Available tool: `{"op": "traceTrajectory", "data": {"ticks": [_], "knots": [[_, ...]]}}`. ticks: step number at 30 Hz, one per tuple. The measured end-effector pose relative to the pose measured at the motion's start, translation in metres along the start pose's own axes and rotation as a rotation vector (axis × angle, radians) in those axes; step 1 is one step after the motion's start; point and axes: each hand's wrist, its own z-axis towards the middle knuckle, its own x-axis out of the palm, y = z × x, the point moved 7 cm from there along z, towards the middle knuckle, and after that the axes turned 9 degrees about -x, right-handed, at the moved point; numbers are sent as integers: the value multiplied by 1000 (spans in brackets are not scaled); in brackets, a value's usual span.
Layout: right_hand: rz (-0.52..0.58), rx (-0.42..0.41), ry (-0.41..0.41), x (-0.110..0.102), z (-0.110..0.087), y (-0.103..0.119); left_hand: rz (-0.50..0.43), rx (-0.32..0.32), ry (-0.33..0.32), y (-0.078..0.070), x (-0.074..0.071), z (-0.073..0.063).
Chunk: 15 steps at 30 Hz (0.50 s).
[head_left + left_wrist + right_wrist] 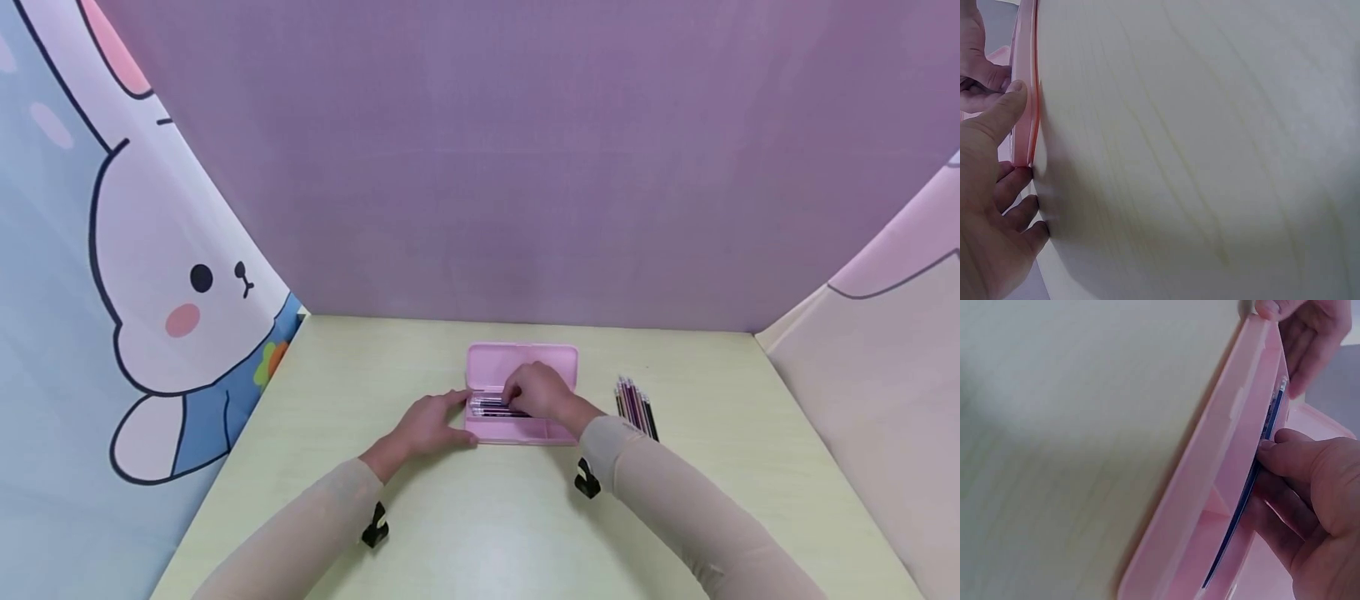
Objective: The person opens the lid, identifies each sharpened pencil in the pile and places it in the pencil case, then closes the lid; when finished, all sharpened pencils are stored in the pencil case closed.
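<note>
A pink pencil case (510,430) lies on the table with its lid (491,365) tipped back. My left hand (426,425) holds the case at its left end. The left thumb (1007,111) is against the front wall, and other fingers bend beside the end. Inside the case, my right hand (542,390) pinches a dark blue pencil (1235,526) between thumb and fingers. That pencil slants along the rear compartment. Several more pencils (486,403) lie in this compartment, partly hidden by the right hand.
To the right of the case, several loose pencils (634,405) lie in a bunch on the pale wooden table (480,517). The right sleeve passes close to their lower ends. A purple panel (525,167) rises behind the table, with printed cloths on both sides.
</note>
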Motion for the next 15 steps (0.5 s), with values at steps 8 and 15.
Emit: {"op": "traceTrajectory", "data": {"ticks": [8,15], "knots": [[-3,-34,0,1,-2,2,8,-6,-4,0,0,1],[104,-60,-16,-6,-9,1,-1,-2,-4,1,0,1]]}}
